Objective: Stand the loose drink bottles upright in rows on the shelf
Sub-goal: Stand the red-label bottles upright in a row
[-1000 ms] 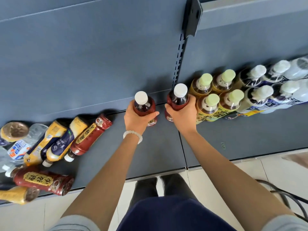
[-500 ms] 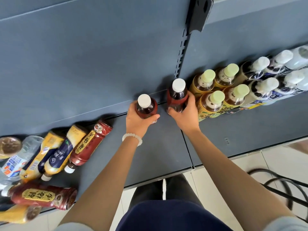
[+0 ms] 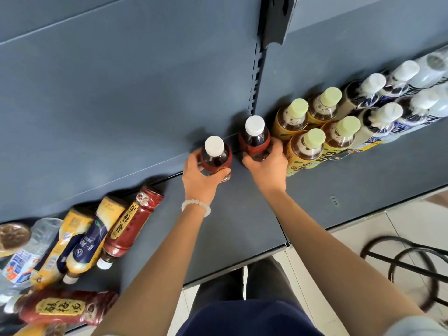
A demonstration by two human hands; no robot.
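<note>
My left hand grips an upright red-labelled bottle with a white cap on the grey shelf. My right hand grips a second red-labelled bottle with a white cap, upright against the back panel, next to the green-capped row. Several yellow bottles with green caps and several white-capped bottles stand in two rows to the right. Loose bottles lie on their sides at the left, among them a red one and another red one at the shelf's front.
A slotted upright post with a bracket divides the back panel behind the held bottles. A black metal stool frame stands on the tiled floor at the lower right. My legs are below the shelf's front edge.
Both hands have pushed their bottles back toward the back panel. The right bottle now stands close beside the green-capped row.
</note>
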